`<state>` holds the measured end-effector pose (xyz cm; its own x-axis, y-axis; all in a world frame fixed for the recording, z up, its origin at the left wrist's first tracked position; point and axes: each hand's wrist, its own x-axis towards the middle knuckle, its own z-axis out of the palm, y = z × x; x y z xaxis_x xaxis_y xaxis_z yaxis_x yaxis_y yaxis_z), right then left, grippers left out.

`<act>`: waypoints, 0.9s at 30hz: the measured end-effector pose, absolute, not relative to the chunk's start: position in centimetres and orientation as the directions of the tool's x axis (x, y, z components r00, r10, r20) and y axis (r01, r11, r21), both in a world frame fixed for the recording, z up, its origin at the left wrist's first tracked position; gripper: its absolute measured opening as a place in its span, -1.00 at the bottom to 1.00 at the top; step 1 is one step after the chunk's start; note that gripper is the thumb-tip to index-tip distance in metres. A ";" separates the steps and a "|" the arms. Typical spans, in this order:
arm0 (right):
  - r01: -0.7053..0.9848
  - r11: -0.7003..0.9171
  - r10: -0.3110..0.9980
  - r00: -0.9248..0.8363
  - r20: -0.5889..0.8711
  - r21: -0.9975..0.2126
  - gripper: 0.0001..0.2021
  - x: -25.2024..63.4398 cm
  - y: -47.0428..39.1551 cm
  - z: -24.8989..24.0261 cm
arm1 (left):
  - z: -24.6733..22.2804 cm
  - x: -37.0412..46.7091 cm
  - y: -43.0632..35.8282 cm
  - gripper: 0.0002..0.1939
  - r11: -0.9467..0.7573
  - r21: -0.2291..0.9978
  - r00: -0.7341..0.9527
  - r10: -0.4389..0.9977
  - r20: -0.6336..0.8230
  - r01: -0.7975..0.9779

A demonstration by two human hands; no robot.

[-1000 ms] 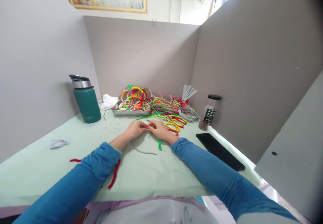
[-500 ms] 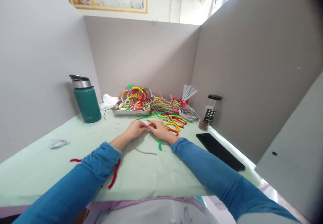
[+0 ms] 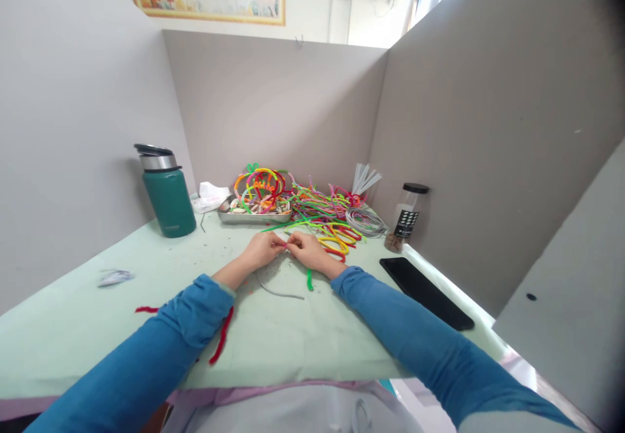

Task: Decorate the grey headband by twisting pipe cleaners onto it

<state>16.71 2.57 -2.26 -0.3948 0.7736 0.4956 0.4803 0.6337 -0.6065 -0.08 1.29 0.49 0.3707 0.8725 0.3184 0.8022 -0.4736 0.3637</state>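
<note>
My left hand (image 3: pixel 264 249) and my right hand (image 3: pixel 307 249) meet fingertip to fingertip over the middle of the table. Both pinch a small pink piece of pipe cleaner (image 3: pixel 286 245), mostly hidden by the fingers. A grey wire (image 3: pixel 279 293) lies curved on the cloth just below them. Beside my right wrist a short green pipe cleaner (image 3: pixel 309 280) rests on the table. Looped yellow and red pipe cleaners (image 3: pixel 334 243) lie just beyond that hand. A red pipe cleaner (image 3: pixel 222 338) sticks out by my left sleeve.
At the back, a metal tray (image 3: pixel 254 219) holds colourful twisted shapes, beside a heap of pipe cleaners (image 3: pixel 317 204) and a wire coil (image 3: pixel 366 222). A green bottle (image 3: pixel 168 198) stands left; a black-lidded jar (image 3: pixel 405 221) and a black phone-like slab (image 3: pixel 424 293) are right. Grey partitions (image 3: pixel 278 101) enclose the table.
</note>
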 end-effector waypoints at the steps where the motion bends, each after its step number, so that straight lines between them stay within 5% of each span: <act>1: 0.482 0.632 0.775 -0.395 0.493 -0.607 -0.91 16.7 2.5 -2.2 | 0.5 -0.1 1.3 -0.71 -0.471 0.365 0.367 0.874 0.318 0.803; 27: 0.538 0.680 0.730 -0.435 0.528 -0.498 -0.90 16.8 2.5 -2.4 | 0.4 -0.2 1.2 -0.70 -0.450 0.407 0.363 0.890 0.275 0.795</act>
